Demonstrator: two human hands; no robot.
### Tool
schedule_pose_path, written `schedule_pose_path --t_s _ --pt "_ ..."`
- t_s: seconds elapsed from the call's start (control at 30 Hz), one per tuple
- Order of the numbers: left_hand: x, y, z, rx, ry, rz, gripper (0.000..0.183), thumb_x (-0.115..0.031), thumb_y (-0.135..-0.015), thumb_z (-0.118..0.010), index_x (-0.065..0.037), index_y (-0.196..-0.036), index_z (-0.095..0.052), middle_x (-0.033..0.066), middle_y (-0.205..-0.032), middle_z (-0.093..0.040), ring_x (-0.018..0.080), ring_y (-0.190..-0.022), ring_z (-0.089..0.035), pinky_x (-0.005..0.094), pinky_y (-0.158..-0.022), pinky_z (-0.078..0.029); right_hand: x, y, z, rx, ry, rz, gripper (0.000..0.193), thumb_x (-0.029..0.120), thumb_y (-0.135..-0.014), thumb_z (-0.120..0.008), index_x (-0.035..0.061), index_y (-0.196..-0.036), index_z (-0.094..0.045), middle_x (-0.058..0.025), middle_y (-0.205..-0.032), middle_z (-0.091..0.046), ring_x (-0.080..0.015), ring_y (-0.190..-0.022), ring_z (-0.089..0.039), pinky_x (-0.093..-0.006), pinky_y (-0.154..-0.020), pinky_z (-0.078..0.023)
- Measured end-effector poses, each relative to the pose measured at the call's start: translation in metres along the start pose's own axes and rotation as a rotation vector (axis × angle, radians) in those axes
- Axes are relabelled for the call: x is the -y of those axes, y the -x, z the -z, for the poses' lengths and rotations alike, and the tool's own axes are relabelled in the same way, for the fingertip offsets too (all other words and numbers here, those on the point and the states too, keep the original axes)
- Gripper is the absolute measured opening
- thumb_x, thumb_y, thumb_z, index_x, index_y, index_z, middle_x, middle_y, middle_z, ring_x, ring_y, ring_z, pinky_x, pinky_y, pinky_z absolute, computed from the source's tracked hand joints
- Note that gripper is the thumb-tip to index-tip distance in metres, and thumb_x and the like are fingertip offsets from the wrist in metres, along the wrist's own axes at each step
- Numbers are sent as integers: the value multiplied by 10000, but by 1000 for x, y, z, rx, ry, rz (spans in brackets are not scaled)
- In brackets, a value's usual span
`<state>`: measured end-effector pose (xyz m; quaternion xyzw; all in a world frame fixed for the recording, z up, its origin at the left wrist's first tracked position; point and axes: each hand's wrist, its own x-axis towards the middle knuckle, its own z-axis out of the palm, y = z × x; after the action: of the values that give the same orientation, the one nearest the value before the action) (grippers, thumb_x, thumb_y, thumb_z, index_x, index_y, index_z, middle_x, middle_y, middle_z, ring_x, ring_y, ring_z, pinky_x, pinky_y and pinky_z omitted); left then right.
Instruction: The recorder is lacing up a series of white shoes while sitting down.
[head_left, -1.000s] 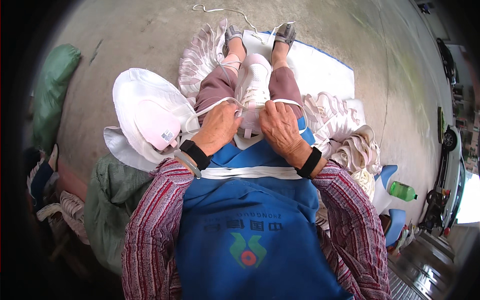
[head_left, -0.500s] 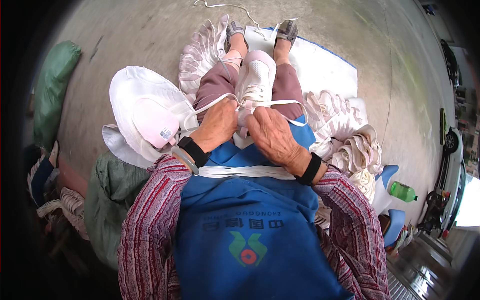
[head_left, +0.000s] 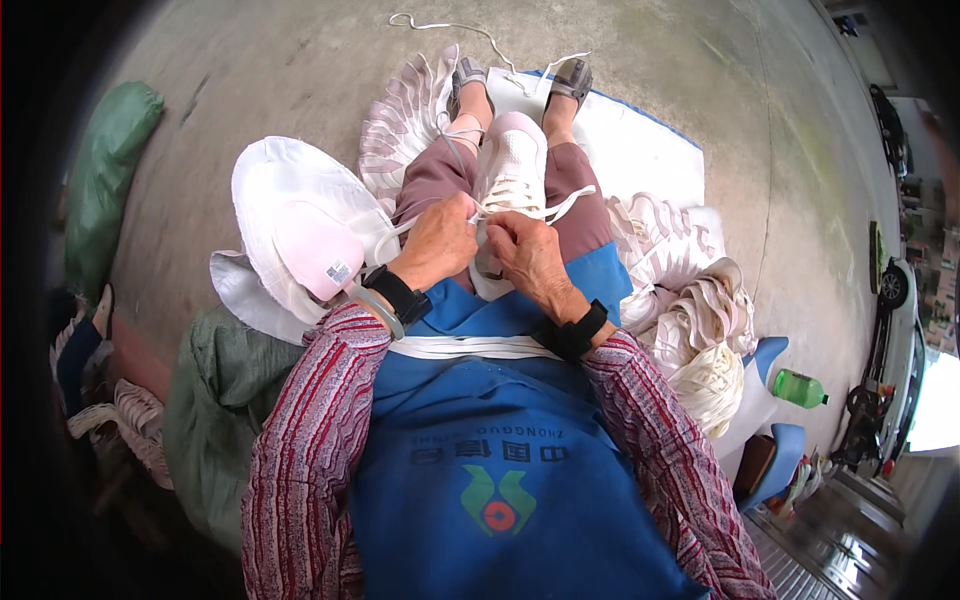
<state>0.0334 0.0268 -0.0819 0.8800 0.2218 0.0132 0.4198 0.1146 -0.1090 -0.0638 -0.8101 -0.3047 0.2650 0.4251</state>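
Observation:
A white sneaker upper (head_left: pixel 513 165) with a pink toe lies lengthwise between my knees, its toe pointing away from me. White shoelace (head_left: pixel 578 202) is threaded through its eyelets, and loose ends stick out to both sides. My left hand (head_left: pixel 443 240) is closed at the upper's left edge, pinching the lace near the top eyelets. Close beside it, my right hand (head_left: pixel 530 256) has its fingers curled in on the lace at the other side. The fingertips partly hide the crossing of the laces and the tongue.
Stacked uppers (head_left: pixel 405 125) fan out beyond my left leg; more uppers (head_left: pixel 665 240) and a lace bundle (head_left: pixel 708 388) lie at right. White-and-pink pieces (head_left: pixel 290 200) rest on a green sack (head_left: pixel 225 400). A white sheet (head_left: pixel 650 145) covers the floor ahead; a green bottle (head_left: pixel 800 388) stands right.
My hands have come closer together over the upper's opening, the right one moving left. The right lace end has swung upward from its drooping loop.

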Motion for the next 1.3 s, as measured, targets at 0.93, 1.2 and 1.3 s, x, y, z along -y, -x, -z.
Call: schedule_pose_path --t_s 0.93,1.2,1.3 --pt "-26 -11 20 215 106 188 182 -75 -779 -611 11 -926 -548 226 -754 -630 340 -630 -642 411 -637 -494 -7 -7 -7 -87 60 70 189 186 -858 -532 24 -823 -622 -234 -732 -613 -421 -699 -603 -490 -657 -480" --pt "-27 -2 13 40 -34 -64 230 -76 -772 -631 -4 -965 -529 168 -863 -629 327 -802 -623 397 -711 -476 2 8 2 -151 181 212 125 112 -854 -559 8 -790 -590 -185 -690 -578 -381 -651 -591 -409 -575 -471" --pt "-33 1 16 37 -20 -61 245 -77 -765 -639 -13 -977 -533 167 -888 -630 340 -846 -614 401 -739 -474 10 21 31 -141 81 290 98 84 -848 -573 6 -790 -579 -179 -699 -566 -356 -630 -584 -382 -556 -464"
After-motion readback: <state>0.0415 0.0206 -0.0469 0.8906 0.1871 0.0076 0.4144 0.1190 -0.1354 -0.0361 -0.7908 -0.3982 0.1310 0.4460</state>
